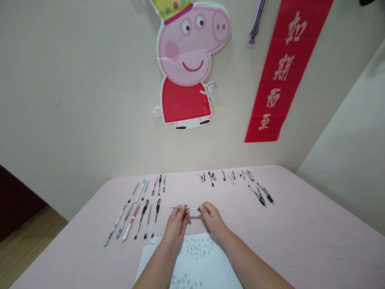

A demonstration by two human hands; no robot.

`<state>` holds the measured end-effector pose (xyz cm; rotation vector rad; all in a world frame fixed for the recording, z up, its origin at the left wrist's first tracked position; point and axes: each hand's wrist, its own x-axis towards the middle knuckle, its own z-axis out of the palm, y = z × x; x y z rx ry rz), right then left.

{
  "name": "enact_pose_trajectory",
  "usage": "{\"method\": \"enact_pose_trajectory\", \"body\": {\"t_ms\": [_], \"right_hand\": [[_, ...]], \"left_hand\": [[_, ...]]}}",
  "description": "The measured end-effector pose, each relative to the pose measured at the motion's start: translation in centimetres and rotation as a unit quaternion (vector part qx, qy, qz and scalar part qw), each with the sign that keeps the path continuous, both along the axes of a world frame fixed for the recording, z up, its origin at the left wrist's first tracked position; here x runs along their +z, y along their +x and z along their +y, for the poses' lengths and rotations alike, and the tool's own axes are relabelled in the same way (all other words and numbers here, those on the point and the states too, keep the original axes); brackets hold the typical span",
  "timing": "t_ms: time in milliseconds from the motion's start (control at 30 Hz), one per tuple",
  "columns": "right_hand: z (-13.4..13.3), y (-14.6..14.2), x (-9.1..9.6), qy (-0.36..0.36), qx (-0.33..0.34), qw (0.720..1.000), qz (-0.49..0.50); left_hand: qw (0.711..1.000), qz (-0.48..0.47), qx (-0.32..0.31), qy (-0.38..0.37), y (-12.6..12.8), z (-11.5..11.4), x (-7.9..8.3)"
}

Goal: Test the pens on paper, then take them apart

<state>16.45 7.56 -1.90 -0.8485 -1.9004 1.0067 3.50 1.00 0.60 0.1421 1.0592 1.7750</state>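
Observation:
A slim pen point(193, 208) is held level above the table, just beyond the written sheets. My left hand point(177, 220) pinches it near the middle, and its thin pointed end sticks out to the left. At the dark right end, the fingers of my right hand point(212, 216) are closed on the same pen. Whether that end is a cap or a plug is too small to tell. Under my forearms lie white paper sheets point(207, 265) with rows of handwritten dark characters.
Several pens point(144, 218) lie in two rows on the left of the pink-covered table point(285, 241). Small groups of pen parts point(230, 176) run along the back right, with more black-capped pieces point(261, 194) nearer. Behind stands a wall with a cartoon pig cutout point(186, 100) and red banner point(279, 80).

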Motion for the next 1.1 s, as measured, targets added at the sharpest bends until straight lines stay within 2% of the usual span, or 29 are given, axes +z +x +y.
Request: {"method": "enact_pose_trajectory", "body": {"t_ms": [167,533,733,933,1100], "right_hand": [[0.0,0.0,0.1,0.006,-0.011,1.0,-0.028],[-0.2,-0.1,0.5,-0.017,-0.014,0.999,0.042],[-0.2,-0.1,0.7,-0.005,-0.012,0.998,0.054],[-0.3,0.0,1.1,-0.019,-0.01,0.998,0.065],[-0.2,0.0,1.0,-0.024,-0.021,0.997,0.069]], "left_hand": [[1.0,0.004,-0.001,0.0,0.0,0.0,-0.1],[1.0,0.0,0.024,-0.004,0.1,0.0,0.0],[1.0,0.0,0.028,-0.003,0.1,0.0,0.0],[1.0,0.001,-0.009,0.021,0.0,0.0,-0.1],[0.995,0.01,-0.075,0.066,0.0,-0.4,0.2]]}}
